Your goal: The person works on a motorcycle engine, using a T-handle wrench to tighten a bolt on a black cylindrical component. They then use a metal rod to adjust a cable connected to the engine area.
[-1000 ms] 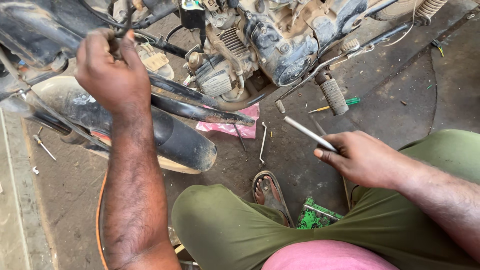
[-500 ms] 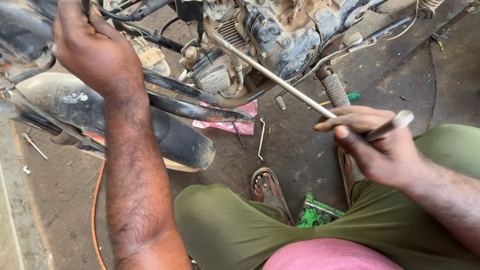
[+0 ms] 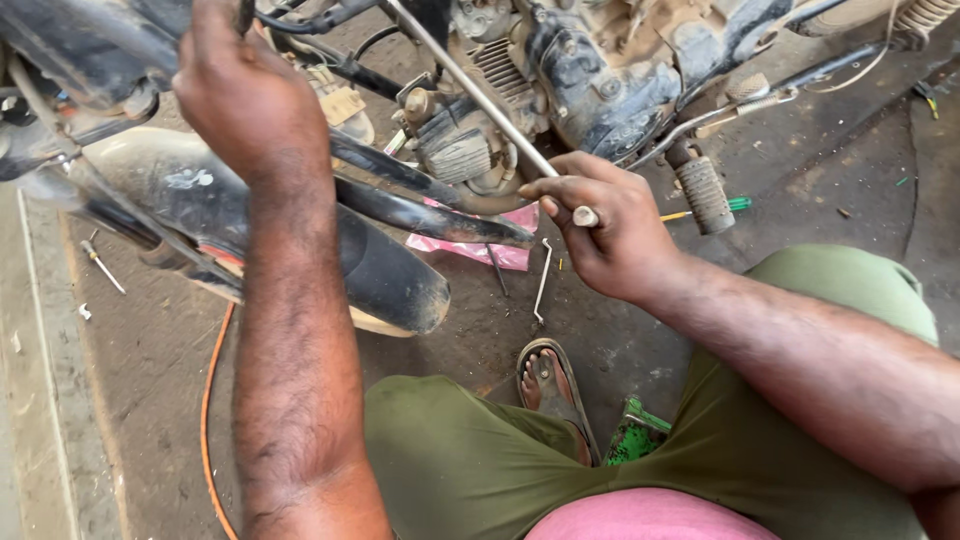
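1. The right hand (image 3: 605,235) is closed around the near end of a long metal rod (image 3: 470,85), thumb and fingers wrapped on it.
2. The rod slants up and left from that hand, across the engine (image 3: 560,70) of the motorcycle, and leaves the top of the view.
3. The left hand (image 3: 245,95) is raised at the upper left, fingers curled on what seems to be a dark cable or frame part; the grip itself is partly hidden.
4. A black exhaust pipe (image 3: 300,230) lies below the left forearm.
5. A pink cloth (image 3: 480,250) lies on the floor under the engine, with a thin bent metal piece (image 3: 542,285) just beside it.
6. A green-handled screwdriver (image 3: 715,208) lies behind the footpeg (image 3: 703,193).
7. A sandalled foot (image 3: 552,385) rests on the floor between the green-trousered knees.
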`<state>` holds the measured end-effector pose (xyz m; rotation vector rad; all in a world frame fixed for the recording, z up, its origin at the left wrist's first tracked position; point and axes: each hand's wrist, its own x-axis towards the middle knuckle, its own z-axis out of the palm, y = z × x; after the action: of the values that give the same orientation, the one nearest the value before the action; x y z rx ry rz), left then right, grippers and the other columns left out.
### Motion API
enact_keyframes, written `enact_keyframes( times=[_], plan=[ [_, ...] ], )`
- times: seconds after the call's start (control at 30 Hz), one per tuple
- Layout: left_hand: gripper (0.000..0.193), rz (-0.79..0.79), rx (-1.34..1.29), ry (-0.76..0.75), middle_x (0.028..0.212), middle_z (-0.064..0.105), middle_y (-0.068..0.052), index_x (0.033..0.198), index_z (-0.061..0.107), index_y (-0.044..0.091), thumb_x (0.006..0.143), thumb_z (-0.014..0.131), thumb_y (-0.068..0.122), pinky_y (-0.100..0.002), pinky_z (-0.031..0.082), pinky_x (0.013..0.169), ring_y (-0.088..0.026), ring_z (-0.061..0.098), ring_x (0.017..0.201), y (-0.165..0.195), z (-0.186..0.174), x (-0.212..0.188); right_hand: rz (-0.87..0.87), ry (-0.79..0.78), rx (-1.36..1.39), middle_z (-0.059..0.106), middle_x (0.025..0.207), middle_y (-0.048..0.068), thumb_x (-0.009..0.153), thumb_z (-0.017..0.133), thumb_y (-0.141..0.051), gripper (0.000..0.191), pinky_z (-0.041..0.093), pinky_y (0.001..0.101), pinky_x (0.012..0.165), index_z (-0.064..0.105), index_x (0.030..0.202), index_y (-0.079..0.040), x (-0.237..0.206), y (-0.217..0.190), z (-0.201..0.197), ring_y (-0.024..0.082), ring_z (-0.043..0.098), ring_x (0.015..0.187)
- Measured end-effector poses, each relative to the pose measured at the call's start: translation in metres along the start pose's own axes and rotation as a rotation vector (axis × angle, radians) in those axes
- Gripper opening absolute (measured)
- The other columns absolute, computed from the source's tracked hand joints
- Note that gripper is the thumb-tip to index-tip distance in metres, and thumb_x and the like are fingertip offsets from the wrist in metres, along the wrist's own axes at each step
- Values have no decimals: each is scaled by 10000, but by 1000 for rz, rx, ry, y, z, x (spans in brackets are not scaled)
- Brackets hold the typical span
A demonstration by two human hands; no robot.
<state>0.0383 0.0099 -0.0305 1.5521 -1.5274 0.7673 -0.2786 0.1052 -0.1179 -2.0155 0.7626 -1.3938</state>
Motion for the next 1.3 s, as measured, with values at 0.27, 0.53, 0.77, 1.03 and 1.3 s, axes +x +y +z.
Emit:
enact_keyframes(
  times=[0.27,0.53,0.77,1.03,1.3],
  plan=[
    [299,50,77,-29,1037,751,-168,1272,657,-3,980,653,-69,-314,633,765,-280,783,970,6,-8,3,-53,41,-36,692,1123,174,998,652,7,148,589,380,813,712,1133,-2,11,5,26,294,735,966],
    [149,131,209,-75,1031,752,-154,1133,676,17,1011,651,-64,-349,686,803,-269,782,986,1,-8,4,-66,29,-22,694,1099,160,1011,655,12,131,585,376,815,712,1127,-8,13,6,28,286,732,974],
    [211,6,-101,-24,1004,769,-114,1138,713,21,942,679,-50,-298,642,757,-218,804,927,-12,10,-1,-26,-5,49,728,1053,133,1069,621,-47,96,647,354,864,713,1096,-38,20,20,32,243,757,960],
    [69,13,-80,18,931,740,-89,1049,723,22,987,746,38,-263,625,666,-150,778,836,2,1,1,165,-48,-23,743,961,110,1039,653,-85,106,615,386,804,738,1057,-24,56,25,39,214,739,898],
    [236,97,-201,206,816,634,-25,909,612,31,999,821,93,-293,576,588,-131,671,747,12,-27,-19,12,-31,-18,730,978,137,1053,641,-63,109,589,414,839,723,1058,10,57,30,50,262,725,945]
  ],
)
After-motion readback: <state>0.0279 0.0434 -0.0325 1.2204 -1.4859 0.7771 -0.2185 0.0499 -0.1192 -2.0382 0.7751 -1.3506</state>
